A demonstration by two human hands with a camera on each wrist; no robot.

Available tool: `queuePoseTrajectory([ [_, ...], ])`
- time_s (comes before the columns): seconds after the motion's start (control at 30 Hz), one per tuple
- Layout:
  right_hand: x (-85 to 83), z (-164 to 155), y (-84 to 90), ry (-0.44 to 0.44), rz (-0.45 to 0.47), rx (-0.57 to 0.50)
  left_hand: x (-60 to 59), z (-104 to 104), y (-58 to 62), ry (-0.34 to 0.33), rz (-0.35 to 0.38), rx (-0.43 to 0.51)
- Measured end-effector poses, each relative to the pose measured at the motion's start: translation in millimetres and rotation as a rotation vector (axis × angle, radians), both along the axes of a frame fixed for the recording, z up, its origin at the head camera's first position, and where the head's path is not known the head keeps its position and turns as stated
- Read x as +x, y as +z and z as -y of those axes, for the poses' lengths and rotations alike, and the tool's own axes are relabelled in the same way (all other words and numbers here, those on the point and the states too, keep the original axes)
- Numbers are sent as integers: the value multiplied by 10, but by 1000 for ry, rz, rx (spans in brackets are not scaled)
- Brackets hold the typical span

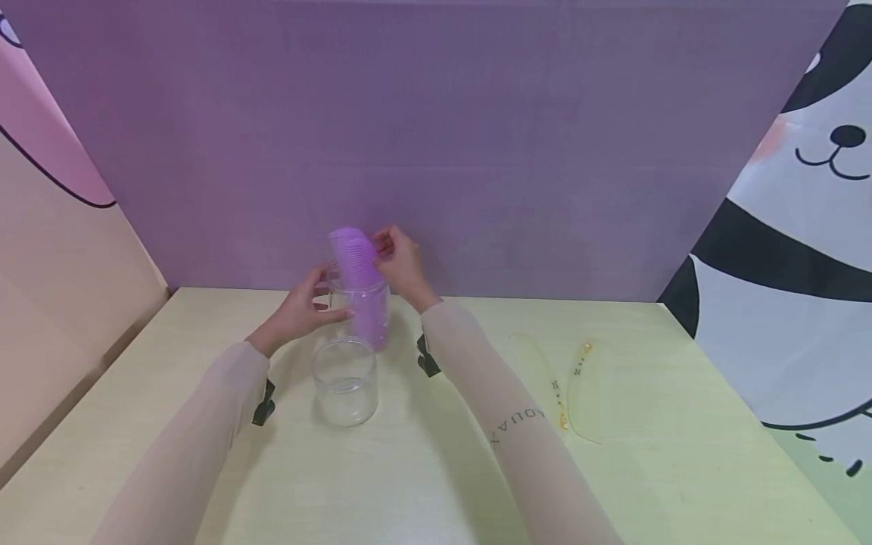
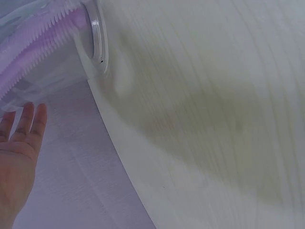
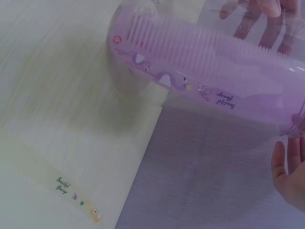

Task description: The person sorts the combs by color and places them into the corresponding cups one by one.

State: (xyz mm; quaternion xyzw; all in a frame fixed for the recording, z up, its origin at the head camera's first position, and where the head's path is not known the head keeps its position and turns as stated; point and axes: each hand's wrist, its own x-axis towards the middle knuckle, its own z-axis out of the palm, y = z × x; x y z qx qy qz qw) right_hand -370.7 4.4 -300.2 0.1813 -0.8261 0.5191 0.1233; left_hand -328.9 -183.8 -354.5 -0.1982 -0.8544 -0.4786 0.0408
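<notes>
Two clear jars on a pale green desk [image 1: 681, 469], set against a purple backdrop [image 1: 477, 136]. Farther jar [image 1: 368, 314] standing upright near the desk's back edge, stuffed with purple combs [image 1: 354, 253] that stick out above its rim, teeth facing the right side. Left hand [image 1: 303, 306] curled round the farther jar's left wall, fingers wrapped on the glass, steadying it. Right hand [image 1: 402, 261] up at the comb tops, fingertips touching or pinching the outermost comb; from the head view, impossible to tell whether actually gripped, and in the right wrist view only loosely spread fingers beside the jar mouth. Nearer jar [image 1: 345, 382] just in front of the first, upright, nothing inside. Off to the right, well apart from the jars, two yellow translucent combs [image 1: 586, 393] lying flat on the desk, side by side, small printed motifs near their handles. Printed lettering and a small flower on a purple comb seen through the glass in the right wrist view. Pale sheer sleeves on both forearms, a black clip at each wrist. Panda-print panel [image 1: 804, 227] at right, pink-and-tan panel [image 1: 54, 227] at left.
</notes>
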Motion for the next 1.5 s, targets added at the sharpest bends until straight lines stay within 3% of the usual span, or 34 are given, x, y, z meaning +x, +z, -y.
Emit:
queuePoseTrajectory([
  [0.27,-5,1,-14,-21,3,25,212,-79,192,-17,28,-2],
  [0.5,2,-1,-13,-10,3,13,36,-10,26,-5,26,-34],
  [0.63,7,-6,-7,-5,-3,14,-6,10,-11,-7,27,-48],
  [1.2,92,-185,85,61,-17,-1,46,20,51,-9,61,-88],
  [1.5,116,-479,89,87,-44,1,187,135,56,-20,2,-121],
])
